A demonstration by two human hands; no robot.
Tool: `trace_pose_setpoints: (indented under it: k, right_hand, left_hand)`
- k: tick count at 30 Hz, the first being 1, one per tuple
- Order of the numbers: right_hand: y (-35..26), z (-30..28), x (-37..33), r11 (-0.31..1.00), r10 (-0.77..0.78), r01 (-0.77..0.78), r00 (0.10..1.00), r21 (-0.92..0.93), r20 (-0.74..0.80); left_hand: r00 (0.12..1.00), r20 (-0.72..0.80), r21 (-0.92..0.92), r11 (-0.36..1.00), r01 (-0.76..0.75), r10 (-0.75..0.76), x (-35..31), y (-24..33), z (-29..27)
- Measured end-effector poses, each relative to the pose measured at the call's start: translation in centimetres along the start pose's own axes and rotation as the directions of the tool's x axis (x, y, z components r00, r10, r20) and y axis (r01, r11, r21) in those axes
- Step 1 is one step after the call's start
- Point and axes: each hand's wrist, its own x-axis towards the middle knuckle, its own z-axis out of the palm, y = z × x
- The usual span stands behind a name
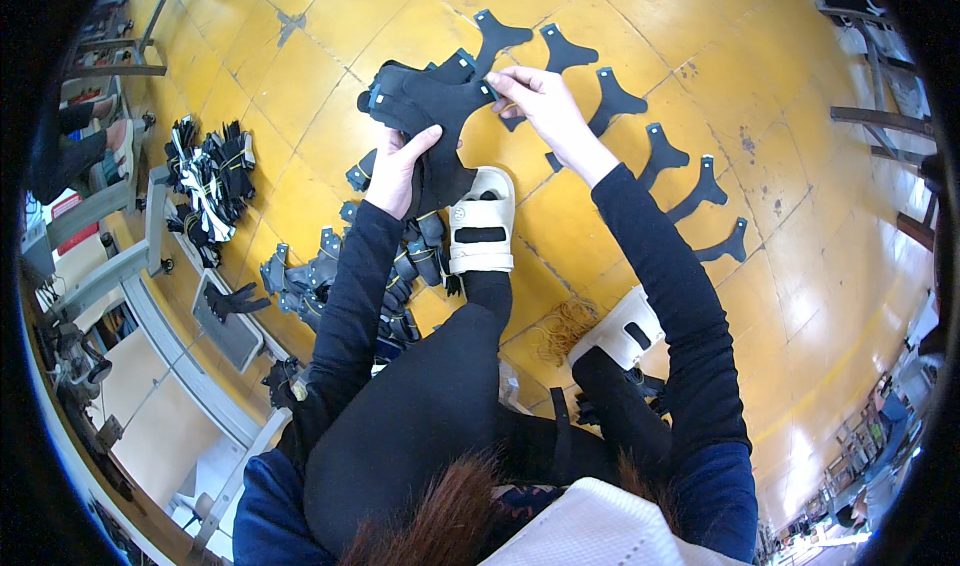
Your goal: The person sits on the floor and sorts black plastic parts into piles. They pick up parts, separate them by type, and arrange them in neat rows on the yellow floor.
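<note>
Left hand (396, 174) is gripping a black stack (418, 98) at upper centre of frame, its thumb pressing on the near side; right hand (540, 106) is pinching a tip at the stack's right edge between thumb and fingers. The stack is therefore sitting between the hands, extending above the left one and left of the right one. Loose black pieces (614, 98) are lying in a curved row on the yellow floor (770, 296), upper right, beyond the right hand.

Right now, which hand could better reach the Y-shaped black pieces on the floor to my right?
Probably your right hand: it's nearer those pieces, pinching only a tip; your left hand grips the black stack.
</note>
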Motion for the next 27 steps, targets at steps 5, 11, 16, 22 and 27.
trace_pose_setpoints:
  k: [5,11,16,22,27]
  right_hand:
    - [-0.6,-0.6,-2.0,0.997,-0.041,0.038,0.998,0.061,0.053]
    - [0.4,-1.3,-4.3,0.994,0.018,-0.024,0.998,0.109,0.056]
    - [-0.5,-4.6,-8.9,0.977,0.090,-0.090,0.996,0.194,0.008]
    - [-4.1,-14.2,-21.7,0.976,0.206,-0.216,0.960,-0.033,-0.188]
    - [-2.5,-20.3,-35.1,0.924,0.327,-0.382,0.807,-0.013,-0.491]
  left_hand:
    - [0.992,0.059,-0.011,0.993,0.114,-0.113,-0.4,-0.7,0.1]
    - [0.992,0.068,0.077,0.992,0.098,-0.103,-1.0,-0.9,1.0]
    - [0.955,0.212,-0.013,0.976,0.216,-0.208,-1.2,0.0,2.5]
    - [0.916,0.295,-0.132,0.938,0.320,-0.271,-2.4,-0.4,5.0]
    - [0.870,0.383,-0.089,0.925,0.369,-0.310,-3.5,-2.9,9.3]
